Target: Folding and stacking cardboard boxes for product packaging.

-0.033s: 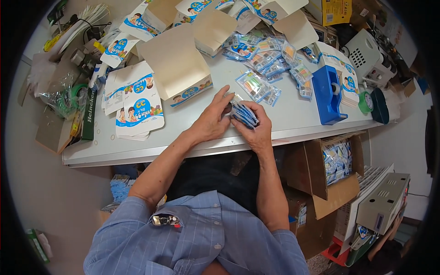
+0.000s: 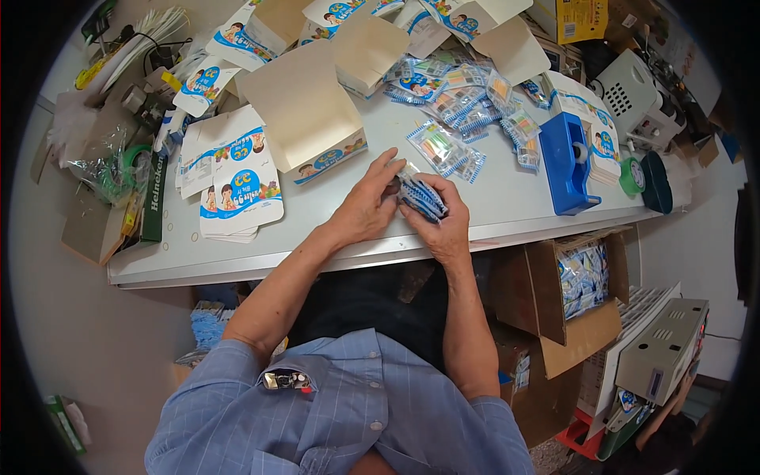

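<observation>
Near the table's front edge, my right hand (image 2: 445, 220) grips a small stack of clear packets with blue-striped edges (image 2: 421, 198), thumb on the near side and fingers curled round the far side. My left hand (image 2: 368, 199) is cupped at the stack's left end, its fingers stretched along the far side and its thumb close to the near side. The contents of the held packets are hidden. Beyond my hands stands an open white carton (image 2: 305, 103) with a blue printed front. A heap of similar packets (image 2: 463, 95) lies behind and to the right of my hands.
Flat printed cartons (image 2: 241, 178) are piled at left; more open cartons (image 2: 368, 51) stand at the back. A blue tape dispenser (image 2: 560, 166) and green tape roll (image 2: 632, 176) sit at right. Below the table edge, a brown box (image 2: 538, 293) holds many packets. Another person's arm (image 2: 669, 408) shows lower right.
</observation>
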A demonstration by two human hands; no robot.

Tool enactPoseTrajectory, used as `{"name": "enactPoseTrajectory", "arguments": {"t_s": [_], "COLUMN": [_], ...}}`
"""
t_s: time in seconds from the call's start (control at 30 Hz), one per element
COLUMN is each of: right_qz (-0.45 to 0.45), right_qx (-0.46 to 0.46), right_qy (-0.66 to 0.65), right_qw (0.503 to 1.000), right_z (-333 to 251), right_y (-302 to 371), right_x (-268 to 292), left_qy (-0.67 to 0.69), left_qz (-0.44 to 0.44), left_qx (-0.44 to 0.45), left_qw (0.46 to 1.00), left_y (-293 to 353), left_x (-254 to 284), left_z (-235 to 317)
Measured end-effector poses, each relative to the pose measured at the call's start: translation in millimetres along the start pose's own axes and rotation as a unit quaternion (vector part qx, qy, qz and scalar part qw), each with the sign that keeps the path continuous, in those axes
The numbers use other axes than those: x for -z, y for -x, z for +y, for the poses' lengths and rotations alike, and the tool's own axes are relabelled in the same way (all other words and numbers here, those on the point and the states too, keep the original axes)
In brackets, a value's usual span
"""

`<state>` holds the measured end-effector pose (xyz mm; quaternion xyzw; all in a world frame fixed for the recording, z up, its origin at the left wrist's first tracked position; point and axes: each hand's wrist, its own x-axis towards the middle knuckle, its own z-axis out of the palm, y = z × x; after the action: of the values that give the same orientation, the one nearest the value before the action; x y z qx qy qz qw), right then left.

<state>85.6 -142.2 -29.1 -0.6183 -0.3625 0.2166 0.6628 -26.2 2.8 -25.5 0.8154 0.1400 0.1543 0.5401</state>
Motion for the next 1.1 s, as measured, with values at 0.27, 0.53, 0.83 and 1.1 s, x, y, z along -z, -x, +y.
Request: {"name": "enactPoseTrajectory", "arguments": {"t_s": [0.27,0.53,0.83,1.1], "right_qz": [0.054,0.118,0.127,0.040], "right_qx": [0.013,-0.055,-0.084,-0.144], "right_qy": [-0.087,-0.365,-0.496,-0.474], "right_qw": [0.995,0.922,0.855,0.868], "right_z": [2.5,9.3,17.0,8.6], "right_y": [-4.0,-8.6,-6.7,-8.0], "right_x": [9.9,29.4,38.3,24.0], "left_qy": [0.057,0.104,0.292,0.288], "left_qz": [0.011,0.099,0.214,0.078], "left_qx": [0.015,0.020,0.072,0.086], "left_qw": [0.998,0.989,0.929,0.951], "left_y": [-21.7,-20.4,-3.2,-4.2], "left_x": [8.0,6.0,-3.8,-11.5], "left_z": [-4.3,-22.7,-13.8,-8.5]}}
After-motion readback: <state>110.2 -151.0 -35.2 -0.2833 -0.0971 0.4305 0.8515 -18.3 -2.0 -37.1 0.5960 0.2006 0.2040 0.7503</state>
